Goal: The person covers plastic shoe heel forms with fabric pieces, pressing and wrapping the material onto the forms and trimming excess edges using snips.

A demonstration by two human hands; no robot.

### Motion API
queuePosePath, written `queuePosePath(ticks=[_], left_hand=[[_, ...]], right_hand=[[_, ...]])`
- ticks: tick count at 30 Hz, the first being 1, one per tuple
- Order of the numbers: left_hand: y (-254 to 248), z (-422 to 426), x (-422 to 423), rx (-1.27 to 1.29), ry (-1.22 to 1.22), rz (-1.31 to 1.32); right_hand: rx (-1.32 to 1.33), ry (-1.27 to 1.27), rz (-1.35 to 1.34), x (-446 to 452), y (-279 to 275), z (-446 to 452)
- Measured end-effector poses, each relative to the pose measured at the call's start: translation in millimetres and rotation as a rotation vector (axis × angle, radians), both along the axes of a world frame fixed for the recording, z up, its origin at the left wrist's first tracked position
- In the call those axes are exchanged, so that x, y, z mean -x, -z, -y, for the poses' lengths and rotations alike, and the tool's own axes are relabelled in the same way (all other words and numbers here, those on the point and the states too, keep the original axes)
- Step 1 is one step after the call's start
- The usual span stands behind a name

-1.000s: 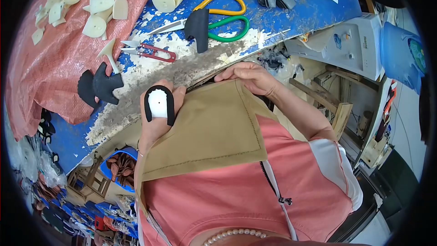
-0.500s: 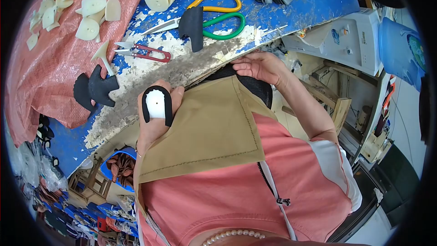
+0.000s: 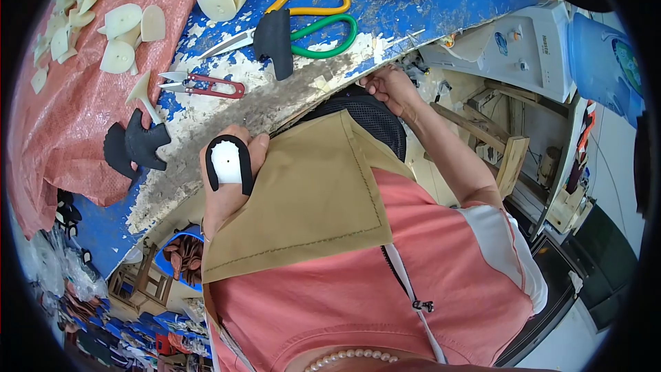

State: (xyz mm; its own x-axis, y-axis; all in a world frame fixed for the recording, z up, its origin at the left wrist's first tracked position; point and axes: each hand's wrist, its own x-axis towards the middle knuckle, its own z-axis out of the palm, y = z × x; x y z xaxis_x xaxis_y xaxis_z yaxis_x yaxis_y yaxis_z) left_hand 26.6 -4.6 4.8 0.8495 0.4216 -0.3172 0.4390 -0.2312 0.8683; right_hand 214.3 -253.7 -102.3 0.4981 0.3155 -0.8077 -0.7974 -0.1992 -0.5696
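Observation:
Back up, my left hand (image 3: 219, 201) rests by the table's front edge, its thumb against the tan apron (image 3: 296, 200). Over this hand lies a white arch-shaped piece with a black border (image 3: 227, 162); its fingers are hidden, so how the piece is held cannot be told. At the table edge further right, my right hand (image 3: 392, 89) has its fingers curled in. Whatever may be inside them is too small to make out. Black mesh fabric (image 3: 365, 111) lies under the edge beside it.
On the worn blue table (image 3: 186, 114) lie scissors (image 3: 320, 27) under a black piece (image 3: 275, 41), red thread snips (image 3: 206, 86) and dark scalloped pieces (image 3: 138, 141). Cream parts (image 3: 120, 38) sit on a pink woven sheet (image 3: 76, 110). A blue bin (image 3: 165, 262) and water dispenser (image 3: 527, 48) stand nearby.
My right hand has curled its fingers and shifted slightly along the table edge, away from the mesh. The view has shifted a little; my left hand and the white piece keep their place.

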Motion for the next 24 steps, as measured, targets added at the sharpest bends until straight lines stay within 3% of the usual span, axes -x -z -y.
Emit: queuePosePath(ticks=[18,21,23,24], left_hand=[[-3,8,-13,0.089,-0.011,-0.011],[1,7,-12,0.141,-0.038,0.072],[0,4,-11,0.176,-0.081,0.123],[-2,2,-11,0.191,-0.106,0.133]], right_hand=[[-0.137,0.190,-0.042,-7,-1,11],[-0.068,0.230,0.110,8,-24,5],[0.081,-0.110,0.657,22,-42,8],[0.020,-0.204,0.757,28,-49,12]])
